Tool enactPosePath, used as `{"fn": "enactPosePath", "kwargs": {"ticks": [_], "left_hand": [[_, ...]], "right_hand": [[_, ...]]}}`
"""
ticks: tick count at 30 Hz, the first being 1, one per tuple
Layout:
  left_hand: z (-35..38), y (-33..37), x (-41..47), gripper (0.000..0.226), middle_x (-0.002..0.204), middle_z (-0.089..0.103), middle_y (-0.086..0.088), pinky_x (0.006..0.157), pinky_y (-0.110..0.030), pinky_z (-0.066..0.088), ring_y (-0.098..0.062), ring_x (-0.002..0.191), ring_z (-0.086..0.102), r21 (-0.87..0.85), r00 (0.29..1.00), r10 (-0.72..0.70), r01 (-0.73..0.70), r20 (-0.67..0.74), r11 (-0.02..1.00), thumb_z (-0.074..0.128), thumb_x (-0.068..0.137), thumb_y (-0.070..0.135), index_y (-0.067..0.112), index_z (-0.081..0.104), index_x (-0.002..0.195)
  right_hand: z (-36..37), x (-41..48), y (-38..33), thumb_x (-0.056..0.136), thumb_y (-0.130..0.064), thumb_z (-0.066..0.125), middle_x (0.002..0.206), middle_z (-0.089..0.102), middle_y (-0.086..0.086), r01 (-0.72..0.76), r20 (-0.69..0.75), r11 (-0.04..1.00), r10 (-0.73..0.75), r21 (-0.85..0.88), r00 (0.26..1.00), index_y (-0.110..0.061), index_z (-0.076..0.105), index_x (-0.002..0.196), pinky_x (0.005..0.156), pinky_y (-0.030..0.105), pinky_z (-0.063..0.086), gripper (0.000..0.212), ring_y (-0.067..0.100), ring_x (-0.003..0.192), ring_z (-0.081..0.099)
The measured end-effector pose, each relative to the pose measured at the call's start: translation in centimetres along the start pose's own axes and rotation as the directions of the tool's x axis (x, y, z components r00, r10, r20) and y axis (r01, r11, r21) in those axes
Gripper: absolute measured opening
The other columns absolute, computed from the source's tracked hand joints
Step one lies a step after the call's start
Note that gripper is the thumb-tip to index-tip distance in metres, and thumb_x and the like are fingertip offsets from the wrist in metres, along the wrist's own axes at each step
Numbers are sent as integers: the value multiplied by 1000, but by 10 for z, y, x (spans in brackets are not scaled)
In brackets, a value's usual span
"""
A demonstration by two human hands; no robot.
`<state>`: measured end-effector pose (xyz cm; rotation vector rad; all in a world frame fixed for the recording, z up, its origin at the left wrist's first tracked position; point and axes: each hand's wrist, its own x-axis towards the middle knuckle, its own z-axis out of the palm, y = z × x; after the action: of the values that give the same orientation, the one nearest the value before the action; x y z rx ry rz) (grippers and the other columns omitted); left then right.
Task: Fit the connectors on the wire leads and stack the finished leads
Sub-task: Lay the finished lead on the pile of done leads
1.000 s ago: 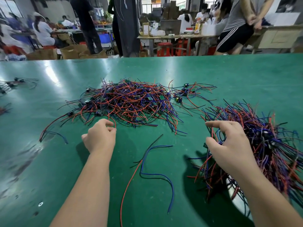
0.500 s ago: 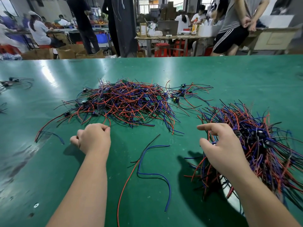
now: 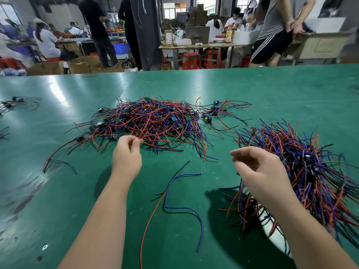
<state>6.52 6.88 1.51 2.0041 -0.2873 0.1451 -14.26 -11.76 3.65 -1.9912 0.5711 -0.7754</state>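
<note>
red lead (image 3: 142, 133), at the near edge of the middle pile (image 3: 155, 121) on the green table (image 3: 194, 88), runs away from the person, its near end pinched by the left hand (image 3: 127, 156). picking a lead seems the step; next, draw it free untangled. right hand (image 3: 258, 171) hangs loosely curled, seemingly empty.

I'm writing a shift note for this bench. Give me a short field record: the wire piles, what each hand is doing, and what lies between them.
surface: green table
middle pile: tangled red, blue and black leads with small connectors, beyond the hands
right pile: denser bundle in the same colours, beside the right hand
left hand: pinches a red wire at the middle pile's near edge
right hand: fingers curled at the right pile's edge; unclear whether it holds a wire
loose leads: red, blue and black, lying on the table between the forearms
</note>
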Motion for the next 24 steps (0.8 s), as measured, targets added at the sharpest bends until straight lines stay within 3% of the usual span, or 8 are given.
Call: {"fn": "enactPosePath", "kwargs": {"ticks": [3, 5, 10, 13, 16, 19, 21, 24], "left_hand": [[3, 34, -22, 17, 92, 71, 6, 72, -28, 46, -7, 70, 59, -483, 953, 52, 104, 299, 869, 39, 102, 11, 16, 52, 93], [7, 46, -34, 16, 81, 73, 3, 72, -26, 47, -7, 65, 60, -603, 883, 125, 201, 453, 772, 37, 101, 12, 15, 50, 92], [18, 55, -52, 12, 65, 68, 0, 62, -18, 50, -9, 57, 57, -606, 785, 290, 132, 547, 785, 38, 98, 9, 11, 47, 90], [21, 52, -52, 13, 65, 68, 1, 64, -19, 49, -9, 60, 57, -559, 733, 321, 96, 599, 824, 39, 98, 8, 11, 48, 90], [24, 48, -55, 10, 64, 67, 3, 66, -19, 49, -9, 61, 58, -507, 658, 355, 48, 664, 861, 43, 95, 8, 10, 50, 89], [27, 47, -59, 13, 64, 68, 4, 65, -19, 48, -9, 61, 57, -453, 588, 361, 9, 724, 892, 46, 96, 4, 10, 52, 87], [28, 47, -60, 15, 63, 68, 5, 65, -18, 47, -9, 61, 56, -436, 561, 362, -2, 745, 900, 46, 96, 2, 11, 52, 86], [26, 49, -60, 16, 63, 67, 6, 66, -18, 46, -10, 62, 56, -433, 551, 365, -7, 750, 901, 47, 97, 2, 13, 52, 85]], "right_hand": [[1, -1, -5, 84, 2, 60, 76, 73, 2, -110, 170, 976, 78, 187, 982, -22, 72, 83, 59, 18, 49, 27, 12, 66, 66], [4, -3, -7, 85, 3, 59, 76, 74, 3, -191, 307, 947, 108, 258, 946, -19, 73, 85, 55, 14, 45, 26, 10, 64, 66], [6, -6, -11, 84, -4, 66, 87, 74, 10, -272, 421, 843, 60, 463, 905, -18, 70, 102, 56, 17, 45, 23, 12, 64, 63], [4, -4, -15, 69, -11, 79, 86, 72, 12, -318, 422, 738, 51, 594, 905, -14, 67, 109, 53, 17, 44, 42, 14, 62, 61], [2, -2, -16, 69, -21, 68, 76, 68, 9, -365, 402, 605, 79, 708, 912, -12, 67, 108, 52, 16, 45, 41, 12, 57, 58], [1, -1, -17, 72, -22, 63, 65, 61, 4, -408, 387, 515, 154, 753, 909, -16, 74, 89, 51, 16, 47, 21, 9, 51, 55], [2, 2, -20, 69, -23, 65, 62, 58, 3, -466, 398, 472, 243, 749, 885, -14, 71, 86, 48, 16, 48, 20, 9, 48, 54], [5, 5, -25, 66, -26, 68, 58, 59, 2, -544, 416, 533, 351, 648, 839, -17, 53, 87, 44, 17, 46, 28, 10, 44, 54]]}}
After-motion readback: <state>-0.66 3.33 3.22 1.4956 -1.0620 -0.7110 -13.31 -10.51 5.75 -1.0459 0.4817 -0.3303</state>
